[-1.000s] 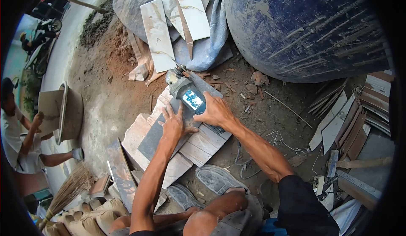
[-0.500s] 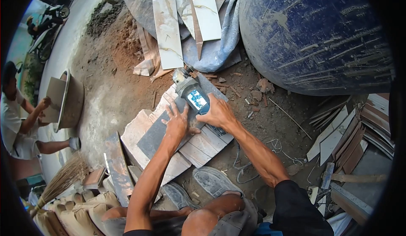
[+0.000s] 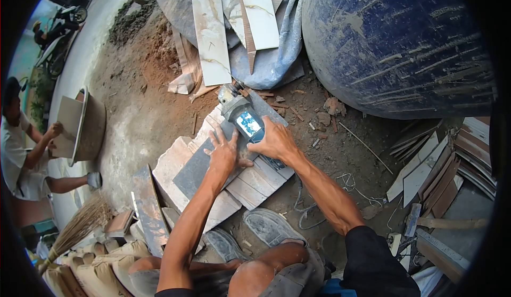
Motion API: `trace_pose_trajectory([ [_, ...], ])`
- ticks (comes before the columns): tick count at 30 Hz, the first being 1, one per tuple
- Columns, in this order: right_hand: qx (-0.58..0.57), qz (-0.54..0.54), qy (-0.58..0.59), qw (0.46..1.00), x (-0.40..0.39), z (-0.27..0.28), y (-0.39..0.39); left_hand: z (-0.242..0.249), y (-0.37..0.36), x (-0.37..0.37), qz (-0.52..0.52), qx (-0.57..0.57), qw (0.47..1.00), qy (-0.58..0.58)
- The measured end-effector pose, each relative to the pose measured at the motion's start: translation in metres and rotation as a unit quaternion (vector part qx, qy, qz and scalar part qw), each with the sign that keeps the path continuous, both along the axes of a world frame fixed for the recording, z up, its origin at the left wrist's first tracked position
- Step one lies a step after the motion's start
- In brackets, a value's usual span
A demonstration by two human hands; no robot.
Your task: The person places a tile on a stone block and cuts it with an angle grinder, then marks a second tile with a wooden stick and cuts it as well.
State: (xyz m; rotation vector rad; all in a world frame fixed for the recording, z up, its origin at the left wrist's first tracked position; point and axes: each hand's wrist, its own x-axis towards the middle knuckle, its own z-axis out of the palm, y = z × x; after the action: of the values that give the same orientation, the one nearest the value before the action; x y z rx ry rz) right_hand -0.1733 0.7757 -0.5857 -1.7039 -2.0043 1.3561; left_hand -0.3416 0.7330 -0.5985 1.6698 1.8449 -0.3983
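My right hand [image 3: 275, 140] is wrapped round the body of an angle grinder [image 3: 248, 124], whose metal head points away from me; its disc cannot be made out. The grinder is over a dark grey tile [image 3: 196, 173], which rests on pale slabs [image 3: 223, 212] on the ground. With fingers spread, my left hand [image 3: 222, 152] lies flat on the tile, just left of the grinder. A cord [image 3: 306, 212] trails on the dirt below my right forearm.
Cut marble-patterned tiles [image 3: 212, 39] lie ahead on a tarp. A big blue drum [image 3: 394, 47] stands at right, above stacked tiles [image 3: 447, 169]. At left, another person [image 3: 24, 148] holds a tile by a tub [image 3: 90, 129]. A broom [image 3: 80, 225] and paper sacks [image 3: 106, 270] are near.
Almost nothing differs. Both hands and the grinder keep their places on the tile; the view shifts very slightly.
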Motion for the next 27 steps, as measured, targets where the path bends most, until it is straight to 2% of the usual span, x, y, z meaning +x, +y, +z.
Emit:
trace_pose_trajectory([
  [27,-0.01,-0.015,0.003,1.0,-0.007,-0.004,0.005,-0.01,-0.002,-0.002,0.018,0.026,0.999,-0.004],
])
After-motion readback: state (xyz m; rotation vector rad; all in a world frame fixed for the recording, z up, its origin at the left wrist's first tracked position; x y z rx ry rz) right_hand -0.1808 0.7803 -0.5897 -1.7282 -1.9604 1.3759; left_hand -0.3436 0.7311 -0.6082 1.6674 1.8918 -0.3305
